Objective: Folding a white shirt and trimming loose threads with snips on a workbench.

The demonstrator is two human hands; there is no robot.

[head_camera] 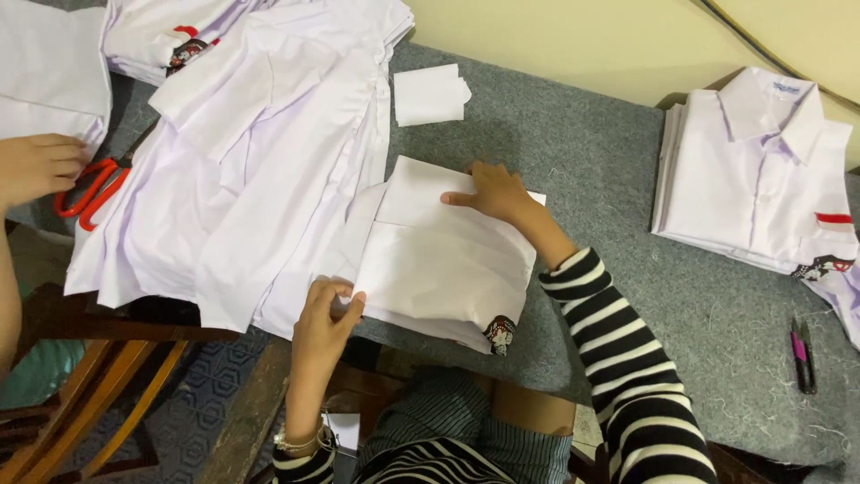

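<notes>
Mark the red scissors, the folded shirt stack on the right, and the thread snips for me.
Red scissors [94,190]: head view, on the handle loops.
Folded shirt stack [757,175]: head view, on the top shirt's front.
Thread snips [803,355]: head view, on the middle of the tool.

Grey felt-covered table, unfolded white shirts, folded shirt stack, red scissors, thread snips

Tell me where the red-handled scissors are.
Head view, far left: the red-handled scissors lie beside the spread pile of white shirts, by another person's hand.
</notes>
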